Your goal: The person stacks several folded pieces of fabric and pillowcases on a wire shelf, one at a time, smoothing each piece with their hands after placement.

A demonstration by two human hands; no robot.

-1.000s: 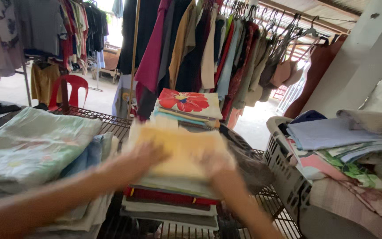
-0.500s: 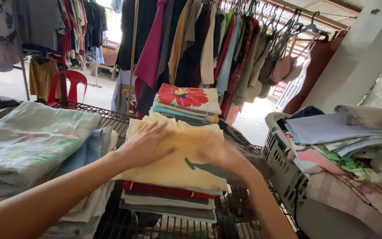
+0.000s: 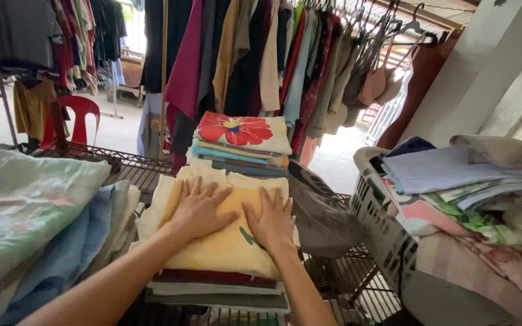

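Both my hands lie flat, fingers spread, on a folded yellow cloth (image 3: pixel 225 247) that tops a stack of folded clothes (image 3: pixel 212 290) on a wire table (image 3: pixel 122 166). My left hand (image 3: pixel 199 207) presses the cloth's left half. My right hand (image 3: pixel 271 220) rests beside it on the right half, partly covering a small dark print. Behind this stack stands a second stack of folded clothes (image 3: pixel 237 157) topped by a white cloth with a red flower (image 3: pixel 243 131).
A pile of pale green and blue fabric (image 3: pixel 31 217) lies at the left. At the right, a white laundry basket (image 3: pixel 388 235) holds heaped clothes. A dark grey cloth (image 3: pixel 321 211) lies between. Hanging garments (image 3: pixel 273 60) and a red plastic chair (image 3: pixel 74 118) stand behind.
The yellow cloth was held loosely and is now laid flat on the stack. Both hands have settled palm-down on it, closer together.
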